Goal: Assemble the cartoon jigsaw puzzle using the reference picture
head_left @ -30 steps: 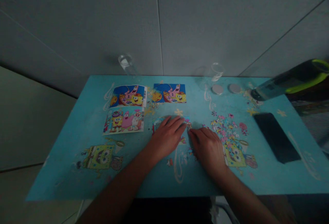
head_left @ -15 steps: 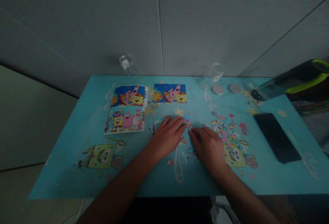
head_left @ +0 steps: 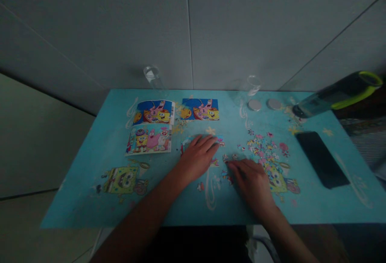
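The left hand point(head_left: 197, 157) is covering the puzzle point(head_left: 214, 163), fingers flat, ideally pressing lightly. The right hand point(head_left: 252, 181) is bunching its fingertips beside loose pieces point(head_left: 225, 158), hold unclear.

black phone point(head_left: 322, 159), lying flat | black-and-green bottle point(head_left: 334, 95) | grey wall point(head_left: 135, 25)

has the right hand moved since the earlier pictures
Yes: judged against the black phone on the table, the right hand has shifted slightly right, toward the phone, and nearer the person.
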`<move>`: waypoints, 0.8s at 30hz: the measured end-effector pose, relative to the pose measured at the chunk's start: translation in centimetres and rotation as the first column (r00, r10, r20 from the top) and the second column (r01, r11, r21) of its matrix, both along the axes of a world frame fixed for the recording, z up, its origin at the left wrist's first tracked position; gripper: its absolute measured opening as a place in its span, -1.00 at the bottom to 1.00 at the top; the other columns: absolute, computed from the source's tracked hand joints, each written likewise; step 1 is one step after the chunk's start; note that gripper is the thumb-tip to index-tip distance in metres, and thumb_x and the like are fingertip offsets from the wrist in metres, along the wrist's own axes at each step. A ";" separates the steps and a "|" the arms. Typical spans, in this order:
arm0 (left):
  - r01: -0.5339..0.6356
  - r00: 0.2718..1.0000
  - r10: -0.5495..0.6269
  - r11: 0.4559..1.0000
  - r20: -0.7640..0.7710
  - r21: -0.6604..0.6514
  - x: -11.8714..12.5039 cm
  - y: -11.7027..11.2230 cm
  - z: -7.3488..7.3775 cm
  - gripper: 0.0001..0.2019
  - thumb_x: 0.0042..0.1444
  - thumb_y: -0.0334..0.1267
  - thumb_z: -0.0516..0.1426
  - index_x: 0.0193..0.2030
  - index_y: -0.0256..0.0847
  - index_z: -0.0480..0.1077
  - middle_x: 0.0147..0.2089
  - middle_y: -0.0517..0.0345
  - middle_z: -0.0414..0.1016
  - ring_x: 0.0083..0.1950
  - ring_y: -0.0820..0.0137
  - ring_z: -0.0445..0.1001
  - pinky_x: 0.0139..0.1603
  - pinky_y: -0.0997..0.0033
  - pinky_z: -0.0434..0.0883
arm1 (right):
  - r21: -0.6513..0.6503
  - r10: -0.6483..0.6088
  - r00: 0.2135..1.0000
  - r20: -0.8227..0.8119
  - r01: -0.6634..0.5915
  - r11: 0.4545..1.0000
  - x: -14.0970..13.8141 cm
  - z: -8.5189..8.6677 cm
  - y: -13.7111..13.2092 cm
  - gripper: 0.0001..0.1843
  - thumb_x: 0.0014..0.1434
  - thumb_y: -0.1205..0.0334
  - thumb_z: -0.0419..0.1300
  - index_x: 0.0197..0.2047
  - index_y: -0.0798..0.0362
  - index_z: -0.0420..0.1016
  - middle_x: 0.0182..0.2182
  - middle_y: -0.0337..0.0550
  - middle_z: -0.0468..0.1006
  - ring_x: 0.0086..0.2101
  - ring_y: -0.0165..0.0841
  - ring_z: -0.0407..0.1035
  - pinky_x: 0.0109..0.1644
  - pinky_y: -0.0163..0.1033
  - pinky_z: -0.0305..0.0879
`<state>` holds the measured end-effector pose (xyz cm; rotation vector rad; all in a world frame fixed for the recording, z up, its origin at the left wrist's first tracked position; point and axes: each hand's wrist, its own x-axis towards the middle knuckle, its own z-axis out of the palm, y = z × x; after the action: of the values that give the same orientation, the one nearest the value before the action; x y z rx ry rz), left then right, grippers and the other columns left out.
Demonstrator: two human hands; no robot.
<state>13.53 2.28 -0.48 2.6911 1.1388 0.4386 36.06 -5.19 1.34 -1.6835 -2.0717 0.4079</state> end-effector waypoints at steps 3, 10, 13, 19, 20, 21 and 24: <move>0.000 1.000 0.000 1.000 0.010 0.002 0.0 0.0 0.0 -0.51 0.27 -0.44 0.12 0.33 -0.15 0.31 0.40 -0.03 0.34 0.47 0.19 0.23 0.52 -0.07 0.12 | 0.064 -0.053 0.997 -0.057 0.057 0.996 1.4 -0.3 -1.3 -0.75 0.45 0.16 0.10 -0.09 0.03 0.60 -0.21 -0.06 0.65 -0.20 -0.18 0.50 0.00 -0.02 0.34; 0.010 1.000 -0.011 1.000 0.023 0.013 -0.2 0.1 0.1 -0.52 0.27 -0.44 0.11 0.32 -0.15 0.31 0.40 0.00 0.32 0.45 0.17 0.24 0.50 -0.06 0.15 | 0.079 -0.024 0.998 -0.054 0.028 0.997 2.9 -0.3 -1.5 -0.73 0.43 0.24 0.10 0.04 0.05 0.61 -0.14 0.02 0.62 -0.13 -0.13 0.48 0.04 0.03 0.41; 0.007 0.999 -0.008 1.000 0.033 0.025 -0.1 0.1 0.0 -0.53 0.29 -0.45 0.09 0.32 -0.16 0.32 0.38 -0.02 0.35 0.45 0.18 0.25 0.50 -0.05 0.14 | 0.087 0.055 0.997 -0.056 -0.050 0.995 2.0 0.3 -0.3 -0.70 0.40 0.31 0.10 0.08 0.03 0.61 -0.08 0.01 0.63 -0.09 -0.12 0.48 0.07 0.05 0.43; 0.011 0.999 -0.013 0.999 0.046 0.046 -0.1 0.1 -0.2 -0.54 0.27 -0.43 0.11 0.30 -0.17 0.33 0.37 -0.04 0.36 0.42 0.21 0.29 0.48 -0.01 0.16 | 0.084 0.218 0.973 -0.073 -0.212 0.974 0.3 0.3 1.6 -0.59 0.35 0.46 0.10 0.15 -0.02 0.59 0.09 -0.11 0.63 0.07 -0.16 0.46 0.22 0.07 0.37; 0.013 0.999 -0.015 0.999 0.048 0.048 -0.1 0.1 -0.2 -0.54 0.28 -0.43 0.11 0.30 -0.16 0.33 0.36 -0.03 0.37 0.42 0.21 0.29 0.48 -0.01 0.16 | 0.084 0.226 0.973 -0.046 -0.221 0.972 0.3 0.2 1.4 -0.57 0.33 0.48 0.10 0.15 -0.02 0.59 0.11 -0.12 0.63 0.11 -0.14 0.44 0.23 0.09 0.36; 0.013 0.999 -0.016 0.999 0.050 0.049 -0.1 0.1 -0.2 -0.54 0.28 -0.42 0.11 0.31 -0.16 0.33 0.36 -0.02 0.37 0.42 0.21 0.29 0.48 0.00 0.17 | 0.086 0.231 0.973 -0.013 -0.229 0.970 0.3 0.1 1.2 -0.54 0.31 0.51 0.11 0.16 -0.02 0.59 0.12 -0.13 0.63 0.14 -0.12 0.42 0.24 0.12 0.35; 0.011 0.998 -0.013 0.999 0.057 0.048 -0.1 0.1 -0.3 -0.54 0.28 -0.42 0.11 0.31 -0.15 0.32 0.37 -0.01 0.37 0.42 0.21 0.29 0.48 0.01 0.16 | 0.091 0.234 0.969 0.082 -0.241 0.966 0.6 -0.1 -0.2 -0.50 0.25 0.53 0.15 0.17 -0.03 0.58 0.15 -0.14 0.61 0.21 -0.07 0.36 0.24 0.18 0.32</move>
<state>13.44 2.41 -0.77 2.7060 1.1098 0.5437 36.67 -5.37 1.27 -1.4151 -2.3157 0.3160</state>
